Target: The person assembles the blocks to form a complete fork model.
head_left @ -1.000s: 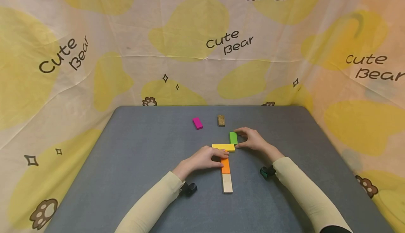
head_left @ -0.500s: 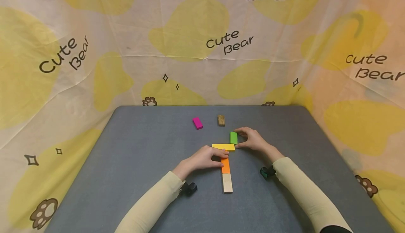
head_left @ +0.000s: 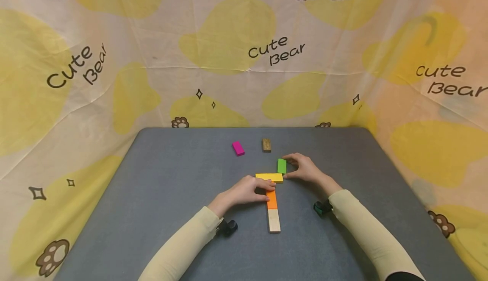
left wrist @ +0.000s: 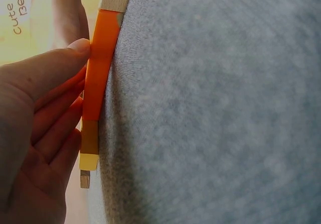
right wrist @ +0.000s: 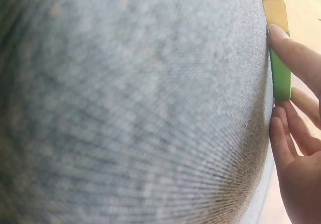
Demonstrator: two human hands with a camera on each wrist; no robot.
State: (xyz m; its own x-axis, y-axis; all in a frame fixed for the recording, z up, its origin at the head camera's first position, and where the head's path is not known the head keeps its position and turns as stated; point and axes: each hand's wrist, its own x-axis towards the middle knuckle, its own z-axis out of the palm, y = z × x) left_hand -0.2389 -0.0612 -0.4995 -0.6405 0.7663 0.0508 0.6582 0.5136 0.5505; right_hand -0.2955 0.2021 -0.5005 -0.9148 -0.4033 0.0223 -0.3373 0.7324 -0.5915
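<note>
My left hand (head_left: 244, 190) lies along the left side of the row, thumb at the orange block (left wrist: 102, 66), fingers reaching to the crosswise yellow block (head_left: 263, 176). Its fingers are fairly straight and cover part of both blocks. A pale wooden block (head_left: 274, 221) touches the orange one's near end. My right hand (head_left: 306, 169) pinches the green block (head_left: 281, 166) lengthwise, with the thumb near the yellow block and a finger at the far end. The green block lies flat, its near end against the right end of the yellow block.
Farther back on the grey table (head_left: 183, 166) lie a magenta block (head_left: 238, 148), turned at a slant, and a brown wood-grained block (head_left: 266, 145). A printed cloth (head_left: 228, 39) hangs behind the table and along its sides.
The green block has shifted very slightly to the right, in line with the yellow block's right end. Both hands stay almost in the same place.
</note>
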